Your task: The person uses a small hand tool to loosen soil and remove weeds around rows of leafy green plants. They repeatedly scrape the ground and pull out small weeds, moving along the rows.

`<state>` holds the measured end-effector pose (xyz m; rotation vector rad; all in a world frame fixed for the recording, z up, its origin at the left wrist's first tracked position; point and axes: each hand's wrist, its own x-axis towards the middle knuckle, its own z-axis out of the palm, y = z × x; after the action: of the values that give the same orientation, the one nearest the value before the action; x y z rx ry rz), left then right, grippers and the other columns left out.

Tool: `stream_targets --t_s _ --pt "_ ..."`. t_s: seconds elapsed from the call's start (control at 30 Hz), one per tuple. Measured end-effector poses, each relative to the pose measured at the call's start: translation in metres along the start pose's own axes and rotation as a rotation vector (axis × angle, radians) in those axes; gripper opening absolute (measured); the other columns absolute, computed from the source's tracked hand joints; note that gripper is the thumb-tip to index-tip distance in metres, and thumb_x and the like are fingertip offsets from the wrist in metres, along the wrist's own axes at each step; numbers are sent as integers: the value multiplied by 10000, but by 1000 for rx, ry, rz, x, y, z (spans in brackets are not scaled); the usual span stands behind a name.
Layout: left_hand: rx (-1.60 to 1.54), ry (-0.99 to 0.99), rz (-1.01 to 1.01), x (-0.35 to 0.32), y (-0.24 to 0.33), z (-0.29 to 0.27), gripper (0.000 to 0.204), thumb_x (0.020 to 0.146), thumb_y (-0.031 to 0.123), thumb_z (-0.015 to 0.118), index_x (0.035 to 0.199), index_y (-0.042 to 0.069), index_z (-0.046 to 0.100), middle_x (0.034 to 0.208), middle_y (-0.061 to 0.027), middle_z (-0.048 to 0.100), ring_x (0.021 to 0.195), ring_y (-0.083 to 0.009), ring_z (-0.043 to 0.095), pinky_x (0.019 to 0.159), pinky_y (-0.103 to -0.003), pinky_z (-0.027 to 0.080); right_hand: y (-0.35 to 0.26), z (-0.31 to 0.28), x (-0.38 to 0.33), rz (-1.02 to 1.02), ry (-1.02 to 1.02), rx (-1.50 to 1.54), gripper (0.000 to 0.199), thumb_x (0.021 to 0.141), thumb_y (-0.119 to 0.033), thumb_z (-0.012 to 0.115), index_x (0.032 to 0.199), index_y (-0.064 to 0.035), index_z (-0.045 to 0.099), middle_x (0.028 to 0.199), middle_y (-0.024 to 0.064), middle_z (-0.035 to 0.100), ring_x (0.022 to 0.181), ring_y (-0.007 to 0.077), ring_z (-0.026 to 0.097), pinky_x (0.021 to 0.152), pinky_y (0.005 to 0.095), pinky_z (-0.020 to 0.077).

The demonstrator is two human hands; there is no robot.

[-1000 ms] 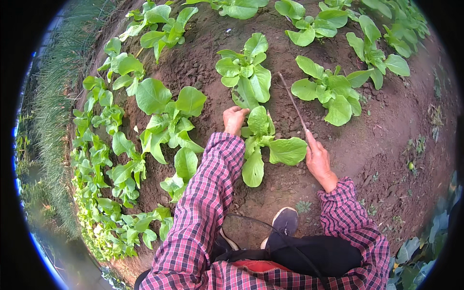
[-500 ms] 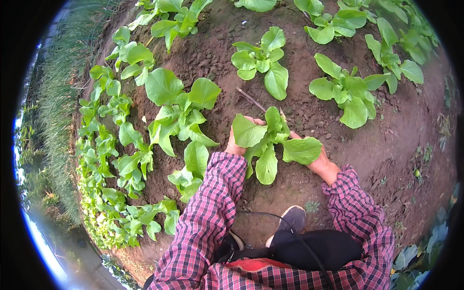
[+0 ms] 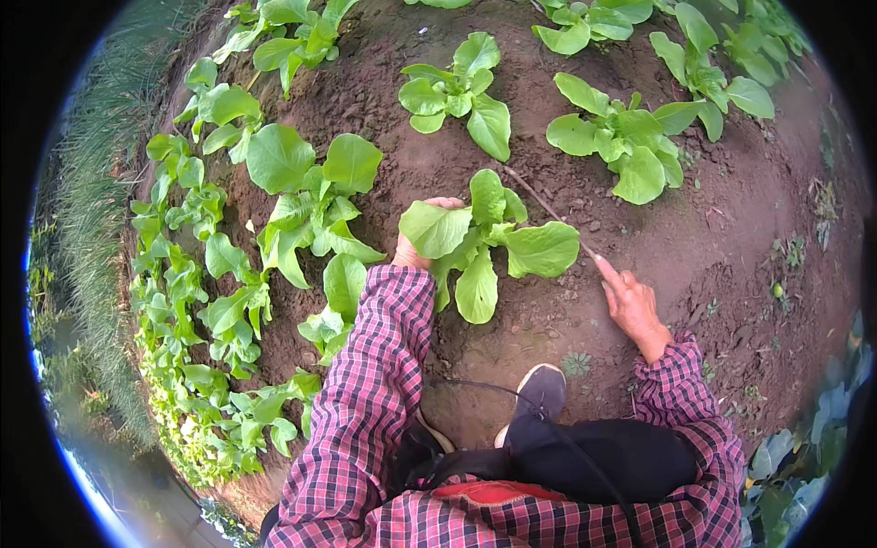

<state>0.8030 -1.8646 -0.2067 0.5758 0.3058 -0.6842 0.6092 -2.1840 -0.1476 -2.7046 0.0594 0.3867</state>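
Seedling cupped left; right hand grips stick.

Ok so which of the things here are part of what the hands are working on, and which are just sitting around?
In hand:
- leafy plant, gripped at its leaves by the left hand
- thin stick, held in the right hand, its far end at the plant's base

Just about:
- neighbouring plants in the soil
- grass strip along the left
- shoe
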Motion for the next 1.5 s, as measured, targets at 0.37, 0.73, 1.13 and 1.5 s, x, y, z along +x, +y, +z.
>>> stream_targets --t_s 0.37,0.73,1.13,1.5 --pt "917 604 -47 15 30 64 461 903 203 481 1316 23 386 1317 -172 427 1201 -291 434 987 -414 363 -25 7 -112 168 184 269 527 830 -106 567 1330 -179 420 746 150 554 606 351 581 555 440 478" --pt "1530 -281 -945 -73 69 86 167 816 164 599 911 35 644 704 -20 626 615 -107 606 515 -221 456 -23 6 -90 169 217 386 501 821 -69 554 1305 -154 450 829 195 599 723 379 605 642 443 492" --pt "2421 280 -825 -52 66 22 221 700 117 567 873 24 671 991 -168 646 951 -302 620 783 -379 505 -4 -5 183 -48 594 476 453 827 -64 522 1272 -54 437 958 247 610 883 384 598 758 445 473" --pt "524 1130 -346 31 21 -38 207 622 7 545 549 87 368 499 -13 304 359 -157 250 357 -321 196 -45 -47 369 219 486 313 453 875 -177 484 1316 -130 391 857 256 620 821 424 600 716 484 468"
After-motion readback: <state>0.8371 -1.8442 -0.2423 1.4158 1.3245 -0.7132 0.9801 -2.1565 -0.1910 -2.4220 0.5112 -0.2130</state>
